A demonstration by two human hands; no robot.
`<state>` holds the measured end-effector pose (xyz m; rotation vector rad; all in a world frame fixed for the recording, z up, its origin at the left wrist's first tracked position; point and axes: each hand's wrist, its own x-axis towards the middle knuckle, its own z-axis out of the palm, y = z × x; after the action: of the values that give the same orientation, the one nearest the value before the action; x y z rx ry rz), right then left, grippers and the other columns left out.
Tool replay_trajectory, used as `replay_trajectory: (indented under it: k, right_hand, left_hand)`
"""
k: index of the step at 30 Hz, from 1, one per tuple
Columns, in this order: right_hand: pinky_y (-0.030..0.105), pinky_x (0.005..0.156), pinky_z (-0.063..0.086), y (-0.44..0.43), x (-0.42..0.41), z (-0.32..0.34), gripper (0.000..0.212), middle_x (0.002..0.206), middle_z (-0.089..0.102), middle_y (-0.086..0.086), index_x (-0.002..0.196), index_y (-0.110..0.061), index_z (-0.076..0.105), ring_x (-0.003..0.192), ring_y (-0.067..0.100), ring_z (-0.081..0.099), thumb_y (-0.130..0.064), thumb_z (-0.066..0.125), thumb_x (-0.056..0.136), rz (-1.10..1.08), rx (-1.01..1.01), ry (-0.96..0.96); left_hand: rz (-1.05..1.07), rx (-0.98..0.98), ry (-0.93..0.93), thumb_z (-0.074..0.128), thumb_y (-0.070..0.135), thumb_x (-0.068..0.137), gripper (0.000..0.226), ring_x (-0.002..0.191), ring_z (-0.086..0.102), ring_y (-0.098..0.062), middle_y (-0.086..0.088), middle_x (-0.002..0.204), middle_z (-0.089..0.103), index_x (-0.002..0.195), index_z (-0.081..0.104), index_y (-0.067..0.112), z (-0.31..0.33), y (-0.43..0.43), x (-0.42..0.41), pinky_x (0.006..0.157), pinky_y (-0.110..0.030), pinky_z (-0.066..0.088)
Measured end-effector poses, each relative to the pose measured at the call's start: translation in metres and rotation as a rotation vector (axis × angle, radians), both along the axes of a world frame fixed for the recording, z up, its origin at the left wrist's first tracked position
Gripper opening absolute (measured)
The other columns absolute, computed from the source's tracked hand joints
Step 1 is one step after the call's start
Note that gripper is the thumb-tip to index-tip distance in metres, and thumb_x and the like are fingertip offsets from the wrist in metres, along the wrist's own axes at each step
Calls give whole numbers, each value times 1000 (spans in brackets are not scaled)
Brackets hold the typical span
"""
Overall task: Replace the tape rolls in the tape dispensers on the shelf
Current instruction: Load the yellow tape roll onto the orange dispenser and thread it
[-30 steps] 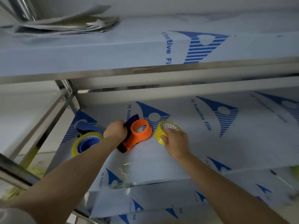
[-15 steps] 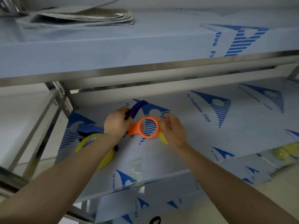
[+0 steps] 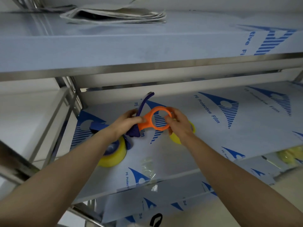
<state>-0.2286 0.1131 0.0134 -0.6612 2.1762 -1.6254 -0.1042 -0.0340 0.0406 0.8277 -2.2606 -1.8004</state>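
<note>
Reloading step: my left hand [image 3: 126, 124] gripped the orange dispenser [image 3: 146, 124], my right hand [image 3: 179, 124] pinched its ring [image 3: 159, 128]; yellow roll [image 3: 176, 140] next, I judged.

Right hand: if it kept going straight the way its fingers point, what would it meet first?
The right hand pinches the ring of the orange tape dispenser, so that is first in its line. Pushing on leftward across the ring, it would probably reach the left hand, which grips the handle.

You are holding the held dispenser [image 3: 154, 122] over the shelf [image 3: 213, 145]. The loaded dispenser [image 3: 113, 151] is sitting near its left edge, the loose roll [image 3: 175, 140] lying to its right.
</note>
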Motion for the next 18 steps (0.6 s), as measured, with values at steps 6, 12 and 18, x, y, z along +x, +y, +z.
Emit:
replay_trajectory:
  k: [6, 12, 18]
  right_hand:
    - [38, 73, 54, 7, -13, 1, 25, 88, 66, 8, 105, -11, 64, 72, 22, 61, -28, 57, 88, -83, -1, -255]
    - [34, 109, 33, 48, -38, -8, 37, 125, 59, 1, 117, -22, 61, 121, 21, 50, -13, 61, 81, 147, 620, 282]
    - [32, 108, 26, 54, -41, -29, 37, 131, 56, 5, 123, -23, 58, 126, 26, 45, -22, 58, 86, 351, 913, 640]
  left_hand:
    - [141, 56, -19, 61, 30, 78, 21, 60, 51, -21, -9, 68, 58, 74, 56, 10, 0, 2, -1, 58, -27, 39]
    - [229, 138, -90, 56, 35, 83, 28, 48, 48, -24, -15, 64, 57, 74, 49, 9, 8, 4, -13, 46, -22, 36]
    - [255, 216, -103, 58, 33, 85, 36, 43, 53, -20, -16, 72, 59, 103, 53, 2, 2, 11, -21, 38, -17, 39]
